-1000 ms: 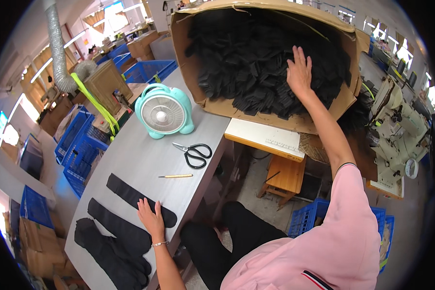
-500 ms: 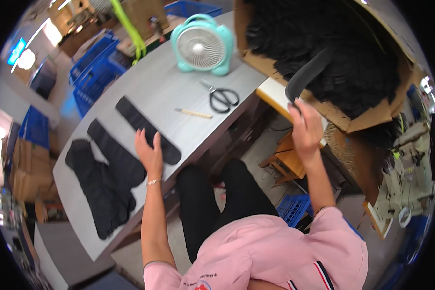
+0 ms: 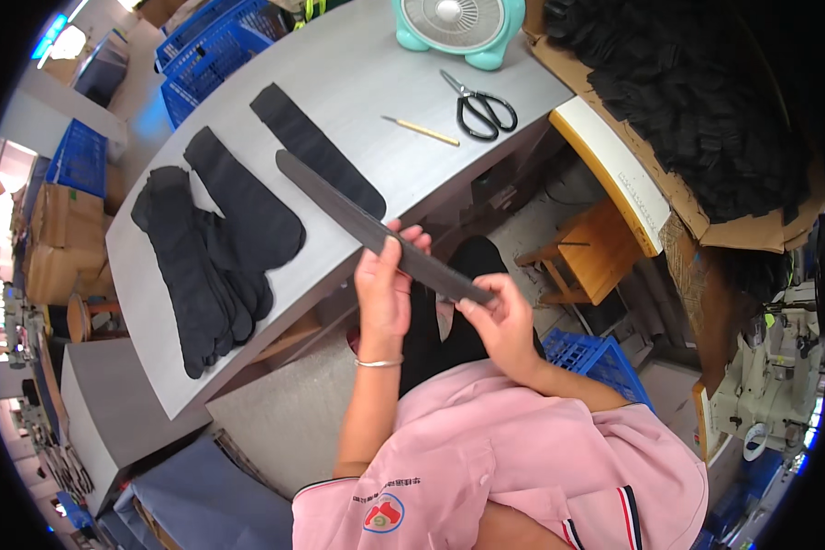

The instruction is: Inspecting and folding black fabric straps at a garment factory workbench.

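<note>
My left hand (image 3: 385, 291) and right hand (image 3: 504, 327) hold a long black fabric piece (image 3: 357, 220) — scissors (image 3: 468, 93) lie on the counter (image 3: 348, 69).

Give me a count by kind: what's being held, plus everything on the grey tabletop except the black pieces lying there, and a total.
Long black piece, in the left hand and right hand: 1
Fan: 1
Scissors: 1
Pointed tool with yellowish handle: 1
Total: 4
</note>
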Demonstrator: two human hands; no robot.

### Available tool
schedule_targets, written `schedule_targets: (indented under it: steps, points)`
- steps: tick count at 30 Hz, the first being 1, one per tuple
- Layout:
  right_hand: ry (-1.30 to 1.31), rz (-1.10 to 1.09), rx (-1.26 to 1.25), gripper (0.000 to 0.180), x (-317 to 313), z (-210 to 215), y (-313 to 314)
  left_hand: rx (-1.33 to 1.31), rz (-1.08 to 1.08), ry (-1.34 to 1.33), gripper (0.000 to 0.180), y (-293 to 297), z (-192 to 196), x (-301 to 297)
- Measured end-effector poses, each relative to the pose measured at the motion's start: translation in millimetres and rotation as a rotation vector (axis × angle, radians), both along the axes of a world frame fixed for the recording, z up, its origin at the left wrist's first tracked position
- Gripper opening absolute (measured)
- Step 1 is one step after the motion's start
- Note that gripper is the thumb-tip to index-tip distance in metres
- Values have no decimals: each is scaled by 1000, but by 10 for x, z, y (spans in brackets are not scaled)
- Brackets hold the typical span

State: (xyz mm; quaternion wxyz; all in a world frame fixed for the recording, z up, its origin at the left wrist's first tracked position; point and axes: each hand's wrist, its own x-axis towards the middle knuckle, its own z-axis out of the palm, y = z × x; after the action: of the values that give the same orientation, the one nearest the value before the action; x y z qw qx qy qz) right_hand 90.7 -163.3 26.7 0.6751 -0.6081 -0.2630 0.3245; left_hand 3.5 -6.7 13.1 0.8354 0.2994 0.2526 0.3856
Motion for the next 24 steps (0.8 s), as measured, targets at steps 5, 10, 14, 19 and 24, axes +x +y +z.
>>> schedule_targets:
  steps: [5,10,14,19,24]
  points:
    - [667,159,-232,26,512,-110,-66,-3,221,170,22,379,-40,-221]
    - [544,46,-359,29,858,-568,-336,-39,363,234,24,440,-70,-273]
    - [-593,-253,-420,43,987,-636,-237,-8,343,229,23,227,-40,-106]
    - [-760,-30,-153,40,731,-73,479,75,36,362,20,-358,-52,280]
    - [-585,158,-77,38,510,112,898,288,-76,351,17,-526,-289,221]
